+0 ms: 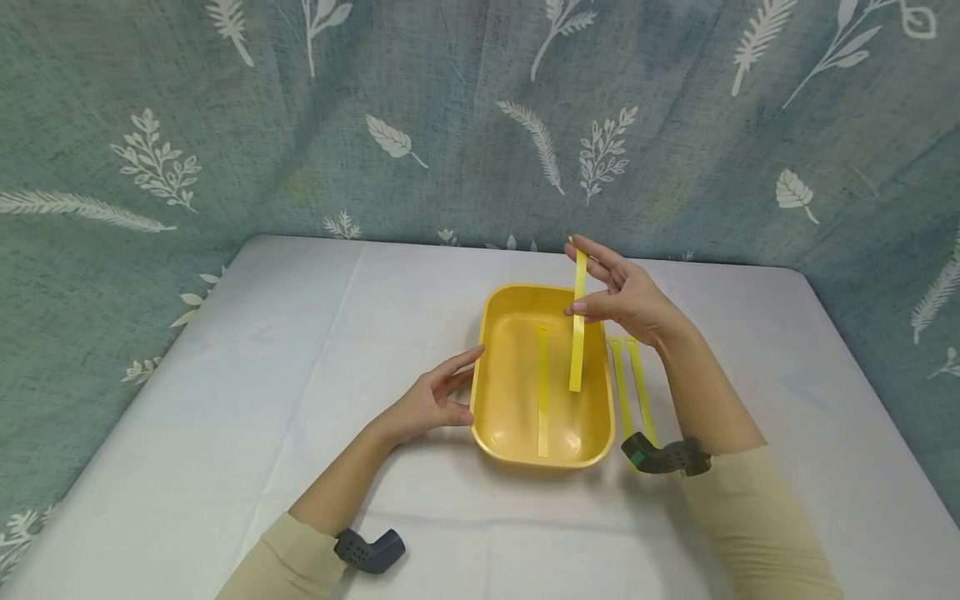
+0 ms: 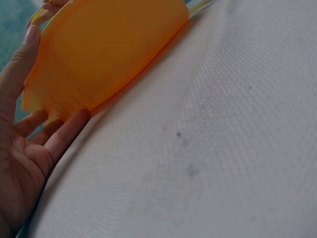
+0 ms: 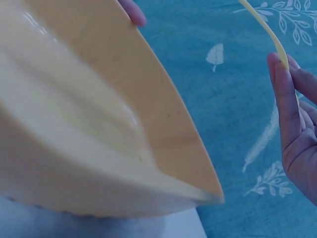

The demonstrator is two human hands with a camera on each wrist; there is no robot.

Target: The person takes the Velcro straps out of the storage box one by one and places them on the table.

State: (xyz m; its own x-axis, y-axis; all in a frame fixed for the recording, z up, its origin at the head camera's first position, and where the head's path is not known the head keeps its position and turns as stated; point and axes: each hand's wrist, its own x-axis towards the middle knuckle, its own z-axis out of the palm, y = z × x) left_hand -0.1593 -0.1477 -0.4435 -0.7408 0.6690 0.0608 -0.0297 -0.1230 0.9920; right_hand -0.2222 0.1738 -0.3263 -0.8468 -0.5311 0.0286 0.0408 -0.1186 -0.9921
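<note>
A yellow rectangular basin (image 1: 487, 333) stands on the table. At its left side, my left hand (image 1: 423, 406) rests spread fingers and thumb against the outer wall, also visible beside the basin (image 2: 109, 49) in the left wrist view. My right hand (image 1: 626, 296) pinches a thin flat yellow strip (image 1: 577, 354) between thumb and fingers, above the basin's right part. The strip hangs nearly upright, its lower end over the basin's inside. Another yellow strip (image 1: 543, 392) lies lengthwise on the basin floor. In the right wrist view, the held strip (image 3: 267, 29) looks thin and slightly bent.
Two more yellow strips (image 1: 640, 387) with small looped ends lie on the table right of the basin, partly hidden by the right wrist camera (image 1: 667, 455). A white cloth (image 1: 187, 467) covers the table. Behind hangs a blue-green curtain (image 1: 450, 108) with white leaves.
</note>
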